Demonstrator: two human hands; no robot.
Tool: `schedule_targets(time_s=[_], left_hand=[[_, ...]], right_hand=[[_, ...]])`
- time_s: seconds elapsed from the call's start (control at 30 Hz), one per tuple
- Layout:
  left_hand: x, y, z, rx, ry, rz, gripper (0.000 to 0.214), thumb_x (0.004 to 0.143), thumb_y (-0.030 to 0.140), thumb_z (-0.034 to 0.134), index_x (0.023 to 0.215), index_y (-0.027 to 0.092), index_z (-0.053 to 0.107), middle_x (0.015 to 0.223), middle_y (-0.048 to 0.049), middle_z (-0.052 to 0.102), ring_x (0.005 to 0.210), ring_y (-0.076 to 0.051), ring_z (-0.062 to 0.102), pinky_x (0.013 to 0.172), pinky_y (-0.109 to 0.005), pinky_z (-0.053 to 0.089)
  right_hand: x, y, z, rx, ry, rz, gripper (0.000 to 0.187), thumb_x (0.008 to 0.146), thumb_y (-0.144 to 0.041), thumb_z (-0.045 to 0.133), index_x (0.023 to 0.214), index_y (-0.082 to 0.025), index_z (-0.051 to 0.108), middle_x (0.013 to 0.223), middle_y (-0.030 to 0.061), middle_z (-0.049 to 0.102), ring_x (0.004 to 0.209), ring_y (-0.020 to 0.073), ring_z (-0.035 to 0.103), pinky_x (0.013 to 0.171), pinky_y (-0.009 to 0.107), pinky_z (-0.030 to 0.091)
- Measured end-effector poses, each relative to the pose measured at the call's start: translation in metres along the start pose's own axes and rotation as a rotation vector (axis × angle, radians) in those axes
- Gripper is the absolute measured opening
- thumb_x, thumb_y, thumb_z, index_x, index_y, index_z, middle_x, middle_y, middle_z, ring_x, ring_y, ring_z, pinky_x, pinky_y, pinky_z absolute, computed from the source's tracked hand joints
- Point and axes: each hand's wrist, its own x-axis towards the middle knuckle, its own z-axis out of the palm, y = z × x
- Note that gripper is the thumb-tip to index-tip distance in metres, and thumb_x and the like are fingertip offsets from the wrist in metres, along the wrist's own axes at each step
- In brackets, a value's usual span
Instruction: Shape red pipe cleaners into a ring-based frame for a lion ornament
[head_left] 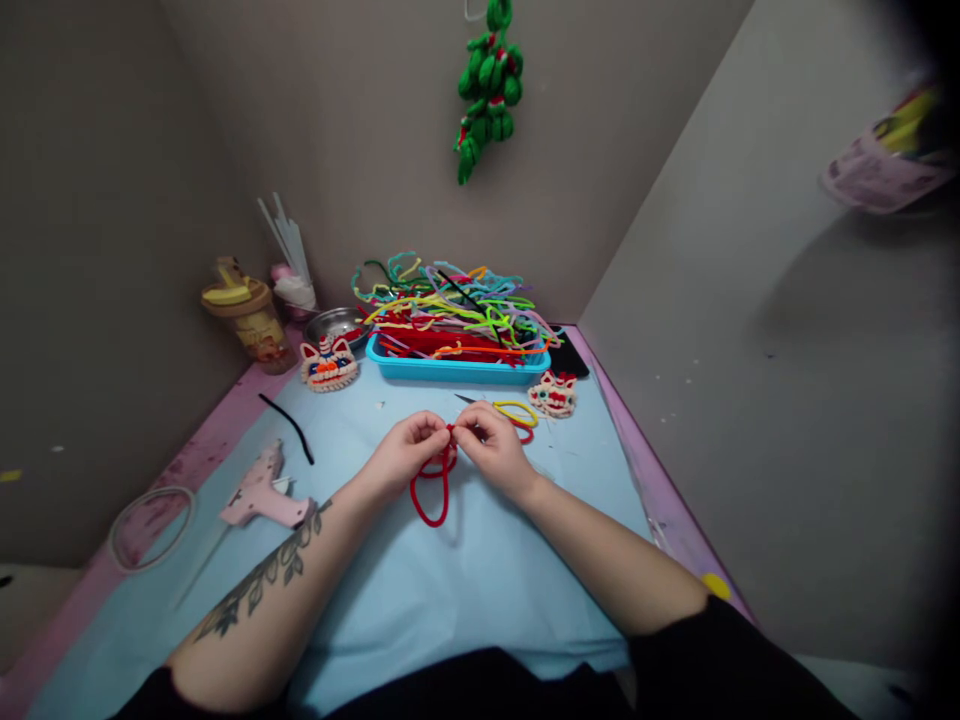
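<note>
Both my hands meet over the middle of the blue-covered table. My left hand pinches a red pipe cleaner between thumb and fingers. From the other side my right hand pinches the same red piece, fingertips almost touching the left ones. The pipe cleaner hangs below in a bent loop; its small part between the fingertips is mostly hidden. Just beyond my right hand lie scissors with yellow and red handles, partly covered by the hand.
A blue tray heaped with colourful pipe cleaners stands at the back. Two lion-head pieces, the left one and the right one, flank it. A pink glue gun and a black pipe cleaner lie left, near a metal bowl.
</note>
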Motion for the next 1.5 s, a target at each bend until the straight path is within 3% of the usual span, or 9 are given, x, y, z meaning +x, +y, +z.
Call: schedule_targets(time_s=[0.23, 0.4, 0.57, 0.77, 0.97, 1.1, 1.2, 1.37, 1.5], left_hand=[[0.0, -0.001, 0.0, -0.032, -0.031, -0.021, 0.034, 0.07, 0.041, 0.074, 0.076, 0.016, 0.052, 0.064, 0.0012, 0.062, 0.055, -0.009, 0.056, 0.054, -0.02, 0.042], [-0.001, 0.0, -0.001, -0.027, -0.024, -0.046, 0.034, 0.07, 0.041, 0.074, 0.077, 0.016, 0.052, 0.06, 0.0024, 0.06, 0.052, -0.008, 0.053, 0.052, -0.019, 0.04], [-0.003, 0.004, 0.001, -0.075, -0.099, -0.13, 0.034, 0.069, 0.04, 0.076, 0.077, 0.014, 0.055, 0.064, -0.0003, 0.062, 0.056, -0.009, 0.056, 0.057, -0.02, 0.043], [-0.005, 0.017, -0.003, -0.196, 0.045, -0.145, 0.049, 0.067, 0.038, 0.079, 0.106, 0.018, 0.058, 0.103, -0.01, 0.066, 0.087, -0.018, 0.063, 0.07, -0.027, 0.049], [-0.002, 0.013, -0.002, -0.211, 0.105, -0.24, 0.03, 0.068, 0.029, 0.078, 0.089, 0.013, 0.065, 0.095, -0.0087, 0.067, 0.078, -0.013, 0.061, 0.063, -0.022, 0.046], [0.002, 0.011, -0.005, -0.35, 0.206, -0.194, 0.023, 0.064, 0.022, 0.08, 0.078, 0.014, 0.063, 0.09, -0.0036, 0.067, 0.074, -0.01, 0.06, 0.06, -0.019, 0.044], [0.004, 0.012, -0.011, -0.439, 0.182, -0.171, 0.023, 0.062, 0.019, 0.08, 0.076, 0.014, 0.062, 0.082, -0.0015, 0.066, 0.071, -0.01, 0.06, 0.058, -0.019, 0.044], [0.003, 0.011, -0.012, -0.565, 0.116, -0.217, 0.022, 0.064, 0.021, 0.079, 0.077, 0.016, 0.062, 0.073, 0.0007, 0.063, 0.071, -0.013, 0.061, 0.056, -0.021, 0.045], [0.003, 0.011, -0.008, -0.543, 0.079, -0.242, 0.018, 0.072, 0.027, 0.074, 0.079, 0.016, 0.062, 0.076, -0.0004, 0.063, 0.066, -0.011, 0.06, 0.052, -0.02, 0.043]], right_hand=[[0.0, 0.004, 0.001, 0.02, -0.015, 0.04, 0.012, 0.081, -0.026, 0.058, 0.071, -0.02, 0.059, 0.077, 0.0023, 0.056, 0.074, 0.0152, 0.055, 0.063, 0.028, 0.046], [0.002, 0.013, -0.001, 0.102, -0.084, 0.059, 0.017, 0.079, -0.028, 0.064, 0.095, -0.022, 0.067, 0.088, 0.0039, 0.06, 0.079, 0.0154, 0.058, 0.065, 0.028, 0.047], [0.005, 0.013, -0.005, 0.126, -0.092, -0.006, 0.009, 0.079, -0.028, 0.065, 0.073, -0.021, 0.069, 0.075, 0.0026, 0.061, 0.073, 0.0158, 0.058, 0.069, 0.031, 0.047], [0.01, 0.008, -0.018, -0.143, 0.176, -0.079, 0.014, 0.083, -0.025, 0.057, 0.071, -0.021, 0.062, 0.072, 0.0025, 0.057, 0.072, 0.0165, 0.053, 0.066, 0.031, 0.044], [0.015, 0.014, -0.031, -0.287, 0.286, -0.155, 0.011, 0.084, -0.024, 0.054, 0.075, -0.022, 0.06, 0.077, 0.0046, 0.057, 0.078, 0.0192, 0.052, 0.072, 0.035, 0.044], [0.02, 0.014, -0.036, -0.265, 0.352, -0.136, 0.013, 0.085, -0.025, 0.053, 0.073, -0.021, 0.058, 0.077, 0.0038, 0.056, 0.078, 0.0183, 0.051, 0.071, 0.033, 0.043], [0.026, 0.019, -0.037, -0.138, 0.431, -0.015, 0.017, 0.084, -0.031, 0.054, 0.072, -0.02, 0.056, 0.074, 0.002, 0.054, 0.074, 0.0162, 0.05, 0.069, 0.031, 0.043], [0.037, 0.033, -0.035, 0.417, 0.436, 0.338, 0.027, 0.073, -0.042, 0.062, 0.068, -0.022, 0.046, 0.057, -0.0064, 0.036, 0.047, 0.0084, 0.032, 0.042, 0.022, 0.028], [0.039, 0.033, -0.036, 0.588, 0.454, 0.404, 0.031, 0.062, -0.04, 0.068, 0.064, -0.022, 0.043, 0.054, -0.0075, 0.035, 0.044, 0.0063, 0.028, 0.039, 0.02, 0.024]])
